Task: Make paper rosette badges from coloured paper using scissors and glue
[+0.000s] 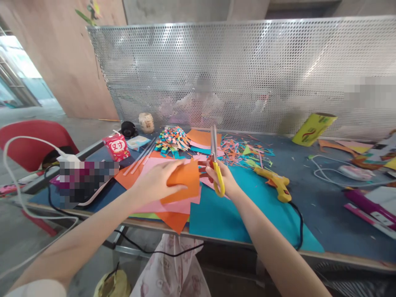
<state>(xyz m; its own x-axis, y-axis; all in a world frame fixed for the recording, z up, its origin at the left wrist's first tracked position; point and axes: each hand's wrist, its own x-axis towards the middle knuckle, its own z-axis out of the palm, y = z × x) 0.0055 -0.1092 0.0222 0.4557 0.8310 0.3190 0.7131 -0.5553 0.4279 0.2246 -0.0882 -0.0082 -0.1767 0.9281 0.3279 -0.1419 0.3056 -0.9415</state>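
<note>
My left hand [156, 181] is closed on an orange sheet of paper [185, 177], with the thumb spread across its face. Pink paper [148, 206] and more orange paper [175, 220] lie in a loose stack beneath. My right hand [227, 179] grips a pair of scissors [219, 179] by the yellow handle, blades pointing up and away from me. Its fingertips are close to the orange sheet's right edge; whether they touch it I cannot tell. A large blue sheet [222, 222] lies flat under the right hand.
A yellow glue gun [275, 183] rests on the blue sheet, its black cord running off the front edge. Behind are a fringed paper bundle [172, 140], paper scraps [241, 150], glue sticks [140, 159] and a red packet [116, 146]. A perforated metal panel [247, 74] bounds the table's back.
</note>
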